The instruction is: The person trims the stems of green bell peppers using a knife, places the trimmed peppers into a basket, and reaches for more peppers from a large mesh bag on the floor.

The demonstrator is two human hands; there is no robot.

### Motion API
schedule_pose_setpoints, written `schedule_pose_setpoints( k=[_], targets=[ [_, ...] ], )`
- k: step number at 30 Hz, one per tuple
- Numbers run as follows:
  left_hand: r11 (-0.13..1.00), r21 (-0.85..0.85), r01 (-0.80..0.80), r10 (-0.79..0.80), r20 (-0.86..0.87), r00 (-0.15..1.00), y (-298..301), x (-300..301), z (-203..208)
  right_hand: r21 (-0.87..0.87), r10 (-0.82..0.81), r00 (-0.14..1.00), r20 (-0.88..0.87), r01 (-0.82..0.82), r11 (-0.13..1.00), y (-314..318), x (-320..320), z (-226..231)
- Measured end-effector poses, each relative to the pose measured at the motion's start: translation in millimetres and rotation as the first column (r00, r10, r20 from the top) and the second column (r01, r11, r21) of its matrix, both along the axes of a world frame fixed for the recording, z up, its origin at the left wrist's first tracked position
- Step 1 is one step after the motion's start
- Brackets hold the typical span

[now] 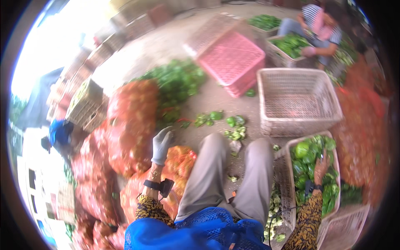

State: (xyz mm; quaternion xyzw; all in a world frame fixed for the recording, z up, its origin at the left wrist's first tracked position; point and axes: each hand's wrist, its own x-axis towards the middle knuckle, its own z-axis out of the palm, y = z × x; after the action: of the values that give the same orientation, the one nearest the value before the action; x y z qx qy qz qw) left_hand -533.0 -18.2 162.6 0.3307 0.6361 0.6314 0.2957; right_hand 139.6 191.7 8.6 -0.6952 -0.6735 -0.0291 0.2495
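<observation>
My left hand (161,146), in a pale glove, is raised beside a red mesh sack (132,125). Its fingers are slightly bent and apart, with nothing seen in them. At the right, my bare right hand (321,170) reaches into a light plastic crate (287,166) of green peppers (303,151). Those fingers are drawn together over the peppers. A small pale, shiny bit shows at their tips, too small to name, and part of the grip is hidden.
An upright crate (300,121) stands ahead, behind the pepper crate. Upturned pink crates (229,58) sit farther off. Loose peppers and trimmings (235,132) lie before my knees. Mesh sacks (93,183) crowd the left, another (354,137) the right. A person (327,31) handles peppers far right.
</observation>
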Motion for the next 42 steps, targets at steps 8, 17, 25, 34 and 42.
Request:
schedule_pose_setpoints(
  k=[8,17,25,34,42],
  targets=[
    [0.898,-0.223,-0.379,0.423,0.206,0.882,-118,-61,-91,-0.039,0.195,0.943,-0.269,-0.213,0.976,-13,12,28],
    [0.908,-0.332,-0.255,0.317,0.147,0.937,-17,-98,-192,-0.272,0.044,0.891,-0.451,-0.184,0.944,-9,-101,79],
    [0.741,-0.492,-0.456,0.223,-0.461,0.859,84,-228,-300,-0.203,0.145,0.848,-0.509,-0.282,0.937,45,-166,59],
    [0.565,-0.710,-0.420,-0.082,-0.555,0.828,205,-360,-260,-0.302,0.211,0.965,-0.156,-0.250,0.920,107,-293,99],
    [0.494,-0.745,-0.447,-0.152,-0.581,0.799,254,-429,-341,-0.435,0.160,0.987,0.010,-0.140,0.889,126,-303,85]
  ],
)
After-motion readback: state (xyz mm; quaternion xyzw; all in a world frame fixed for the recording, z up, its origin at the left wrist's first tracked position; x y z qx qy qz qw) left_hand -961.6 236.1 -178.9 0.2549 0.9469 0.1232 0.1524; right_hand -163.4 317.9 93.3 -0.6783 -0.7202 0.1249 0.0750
